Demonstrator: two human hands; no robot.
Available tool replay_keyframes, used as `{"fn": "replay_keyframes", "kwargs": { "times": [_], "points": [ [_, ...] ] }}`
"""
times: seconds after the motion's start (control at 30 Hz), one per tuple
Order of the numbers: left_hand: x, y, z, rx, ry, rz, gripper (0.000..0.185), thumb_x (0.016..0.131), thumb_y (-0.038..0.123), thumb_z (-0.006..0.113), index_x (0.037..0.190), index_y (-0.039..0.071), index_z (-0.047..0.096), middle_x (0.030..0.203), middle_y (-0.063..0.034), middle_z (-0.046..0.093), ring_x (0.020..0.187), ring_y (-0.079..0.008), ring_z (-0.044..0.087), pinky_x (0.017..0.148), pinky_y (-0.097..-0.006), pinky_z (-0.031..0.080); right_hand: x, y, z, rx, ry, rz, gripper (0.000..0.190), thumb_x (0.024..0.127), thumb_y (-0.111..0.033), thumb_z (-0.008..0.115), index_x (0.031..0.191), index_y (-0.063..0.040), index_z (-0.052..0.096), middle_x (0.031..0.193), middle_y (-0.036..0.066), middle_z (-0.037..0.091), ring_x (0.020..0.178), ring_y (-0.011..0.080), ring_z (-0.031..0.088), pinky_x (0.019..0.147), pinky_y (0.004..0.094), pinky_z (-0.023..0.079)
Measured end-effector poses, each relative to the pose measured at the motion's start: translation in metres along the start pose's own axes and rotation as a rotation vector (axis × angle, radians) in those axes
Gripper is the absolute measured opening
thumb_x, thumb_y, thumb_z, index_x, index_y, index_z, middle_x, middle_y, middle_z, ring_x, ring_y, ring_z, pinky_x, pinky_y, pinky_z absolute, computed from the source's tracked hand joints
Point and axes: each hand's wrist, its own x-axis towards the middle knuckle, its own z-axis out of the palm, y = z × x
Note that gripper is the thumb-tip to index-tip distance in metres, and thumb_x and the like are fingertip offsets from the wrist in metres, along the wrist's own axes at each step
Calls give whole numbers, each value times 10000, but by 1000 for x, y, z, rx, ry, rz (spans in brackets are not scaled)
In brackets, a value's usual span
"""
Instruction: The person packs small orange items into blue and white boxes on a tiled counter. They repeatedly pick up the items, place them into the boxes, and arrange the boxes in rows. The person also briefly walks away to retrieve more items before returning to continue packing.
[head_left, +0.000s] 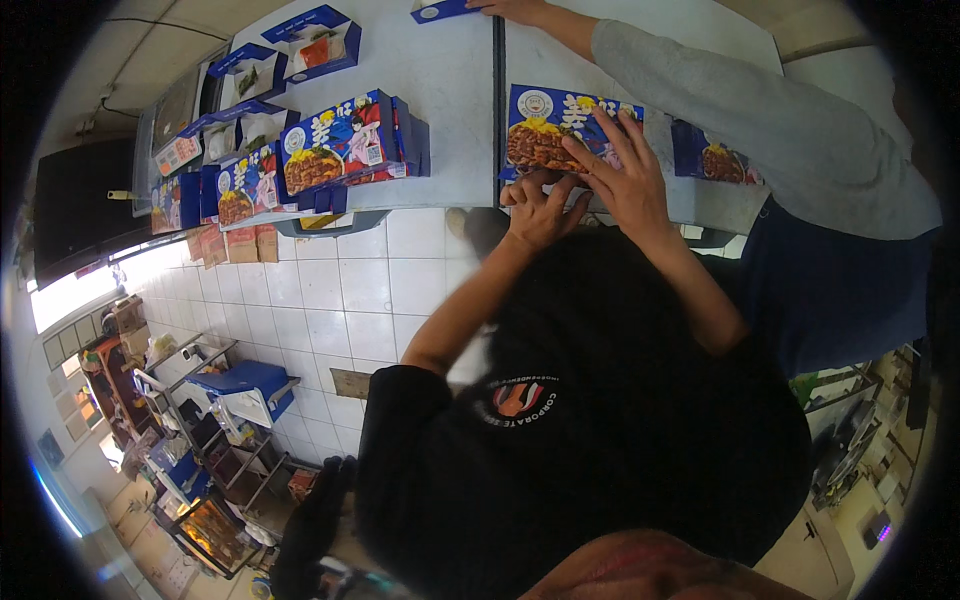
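Observation:
Flat on the table before me lies a printed blue cardboard food box (536, 135) with a picture of a meat dish on its lid. My left hand (541, 208) is at the box's near edge, fingers curled against it. Spread over the right part of the lid are the fingers of my right hand (630, 169), with the thumb by the near edge. What the fingertips do under that edge is hidden. Inside the box cannot be seen.
Closed boxes of the same print (337, 146) stand stacked at the left. Behind them, open boxes (322, 49) hold packed food items. A co-worker's grey sleeve (720, 97) crosses at the right, the hand (517, 9) touching another blue box (446, 9). A dark seam (499, 97) divides the table.

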Motion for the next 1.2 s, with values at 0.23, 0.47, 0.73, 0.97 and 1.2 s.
{"fn": "replay_keyframes", "kwargs": {
  "times": [0.23, 0.47, 0.73, 0.97, 1.2],
  "points": [
    [-11, -14, -16, -133, 13, -88, 616, 767, 398, 931, 1301, 265, 655, 1237, -99, 547, 1202, -286, 481, 950, -464, 356, 4, -2, -18, 48, -133, -6, 670, 923, -187, 783, 1547, -353, 603, 1705, 163, 380, 1553, 472, 348, 1248, 586, 351],
    [9, -63, -16, -680, -106, -783, 699, 1065, 553, 559, 1531, 36, 496, 1540, -198, 465, 1455, -334, 403, 1247, -476, 233, -20, 13, 2, 488, 120, 218, 586, 1008, -264, 757, 1557, -191, 564, 1716, 185, 317, 1578, 408, 315, 1275, 506, 301],
    [60, -52, -43, -1180, -618, -1369, 752, 1043, 288, 573, 1697, 112, 248, 1681, -174, 386, 1538, -330, 368, 1259, -500, 276, -32, -4, -2, 1368, 28, 1206, 933, 1012, -389, 759, 1689, -109, 179, 1674, 158, 334, 1560, 298, 318, 1283, 495, 234],
    [47, -50, -48, -1304, -443, -1407, 1042, 993, 850, 405, 1708, 102, 276, 1769, -161, 264, 1635, -315, 209, 1299, -510, 167, 46, 23, -34, 583, 313, 345, 563, 1042, -240, 721, 1524, -35, 513, 1600, 180, 456, 1519, 290, 418, 1268, 436, 309],
    [-1, -72, -21, -1178, -451, -1186, 775, 1115, 599, 472, 1591, -12, 454, 1639, -228, 404, 1549, -346, 360, 1288, -397, 243, 300, -13, 48, 924, -496, 147, 503, 1059, -393, 685, 1390, -16, 639, 1335, 114, 686, 1197, 218, 702, 1086, 371, 525]
  ]
}}
